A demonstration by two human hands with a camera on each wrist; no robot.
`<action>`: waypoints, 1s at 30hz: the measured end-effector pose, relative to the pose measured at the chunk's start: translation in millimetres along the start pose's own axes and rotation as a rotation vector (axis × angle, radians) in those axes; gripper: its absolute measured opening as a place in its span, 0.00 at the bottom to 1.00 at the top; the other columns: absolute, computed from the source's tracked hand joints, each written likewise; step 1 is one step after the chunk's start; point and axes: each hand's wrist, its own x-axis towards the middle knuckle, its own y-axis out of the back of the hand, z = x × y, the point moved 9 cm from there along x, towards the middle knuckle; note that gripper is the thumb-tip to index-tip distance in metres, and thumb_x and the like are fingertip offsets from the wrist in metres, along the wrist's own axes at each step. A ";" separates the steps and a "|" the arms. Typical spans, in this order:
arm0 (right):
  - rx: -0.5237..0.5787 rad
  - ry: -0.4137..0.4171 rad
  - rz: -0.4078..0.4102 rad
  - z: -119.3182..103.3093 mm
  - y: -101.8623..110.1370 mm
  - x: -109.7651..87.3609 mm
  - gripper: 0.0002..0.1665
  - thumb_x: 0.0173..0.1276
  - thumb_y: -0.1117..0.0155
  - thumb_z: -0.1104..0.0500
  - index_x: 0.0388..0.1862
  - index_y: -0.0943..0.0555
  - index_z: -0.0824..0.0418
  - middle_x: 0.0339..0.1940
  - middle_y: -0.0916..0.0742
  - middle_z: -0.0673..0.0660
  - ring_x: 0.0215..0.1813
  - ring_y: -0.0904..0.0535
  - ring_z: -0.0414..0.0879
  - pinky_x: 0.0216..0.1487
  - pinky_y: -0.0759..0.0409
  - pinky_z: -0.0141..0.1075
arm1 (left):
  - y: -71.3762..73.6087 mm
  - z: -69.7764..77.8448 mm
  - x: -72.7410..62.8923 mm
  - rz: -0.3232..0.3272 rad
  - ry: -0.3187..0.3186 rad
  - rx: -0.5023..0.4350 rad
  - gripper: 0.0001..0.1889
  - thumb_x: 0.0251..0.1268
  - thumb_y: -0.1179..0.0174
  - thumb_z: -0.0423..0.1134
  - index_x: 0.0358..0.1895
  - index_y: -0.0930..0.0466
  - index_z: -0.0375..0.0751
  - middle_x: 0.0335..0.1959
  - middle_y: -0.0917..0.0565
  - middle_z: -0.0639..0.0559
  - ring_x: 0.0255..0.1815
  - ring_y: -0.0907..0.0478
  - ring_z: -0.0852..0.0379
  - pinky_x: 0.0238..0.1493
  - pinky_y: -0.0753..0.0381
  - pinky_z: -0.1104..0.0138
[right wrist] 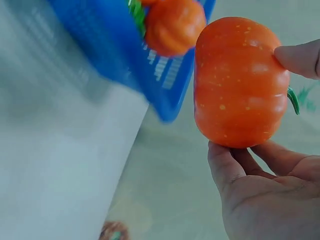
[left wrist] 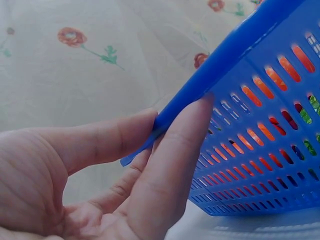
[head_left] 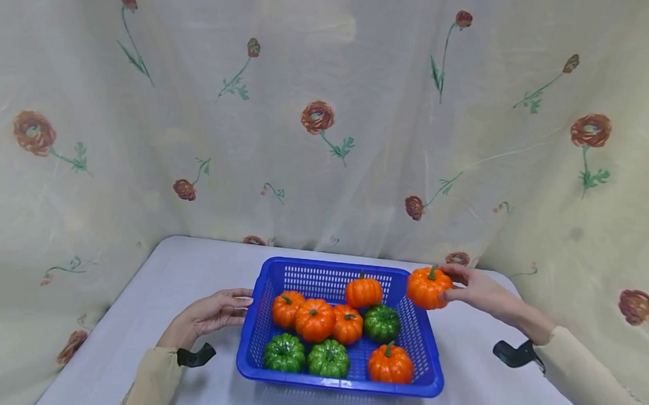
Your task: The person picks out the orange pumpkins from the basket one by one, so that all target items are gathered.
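Observation:
A blue plastic basket (head_left: 340, 384) with slotted walls holds several small orange pumpkins (head_left: 315, 320) and three green pumpkins (head_left: 328, 358). At its left side, my left hand (head_left: 216, 311) pinches the rim (left wrist: 200, 75) between thumb and fingers. My right hand (head_left: 479, 293) grips another orange pumpkin (head_left: 428, 288) by its side, above the basket's far right corner. In the right wrist view, the thumb presses one side of this pumpkin (right wrist: 242, 82) and the fingers support the opposite side. Its short green stem (right wrist: 293, 100) points toward the palm side.
The basket stands on a white table (head_left: 201, 263). A pale curtain with printed flowers (head_left: 359, 186) hangs close behind the table and along both sides. Each wrist wears a black band (head_left: 196, 355) over or beside a cream sleeve (head_left: 600, 378).

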 end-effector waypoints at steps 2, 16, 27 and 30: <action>-0.013 -0.029 0.028 11.6 6.5 0.7 0.43 0.64 0.36 0.53 0.71 0.41 0.71 0.66 0.29 0.73 0.65 0.31 0.67 0.60 0.23 0.58 | 0.2 -0.3 0.0 0.002 -0.003 0.004 0.30 0.71 0.47 0.32 0.71 0.48 0.32 0.45 0.16 0.47 0.41 0.14 0.55 0.43 0.14 0.66; 0.052 -0.128 0.070 91.1 21.5 11.0 0.41 0.70 0.40 0.51 0.70 0.43 0.75 0.64 0.29 0.75 0.62 0.31 0.67 0.64 0.32 0.66 | -1.8 0.5 -0.3 0.002 -0.008 0.005 0.31 0.70 0.46 0.31 0.72 0.48 0.31 0.45 0.16 0.47 0.42 0.15 0.55 0.45 0.14 0.65; 0.163 -0.241 0.034 147.8 -0.8 21.8 0.44 0.71 0.43 0.54 0.72 0.50 0.78 0.71 0.40 0.78 0.68 0.40 0.71 0.69 0.44 0.69 | -4.0 0.5 -1.3 -0.034 -0.022 -0.012 0.27 0.72 0.48 0.31 0.70 0.46 0.31 0.43 0.16 0.47 0.40 0.14 0.55 0.43 0.14 0.66; 0.181 -0.255 0.033 157.6 -6.1 24.3 0.44 0.71 0.43 0.54 0.72 0.51 0.78 0.71 0.41 0.79 0.69 0.42 0.72 0.70 0.45 0.68 | -3.3 0.7 -2.0 -0.032 -0.024 -0.018 0.27 0.72 0.49 0.30 0.70 0.47 0.31 0.43 0.16 0.47 0.40 0.14 0.55 0.42 0.14 0.66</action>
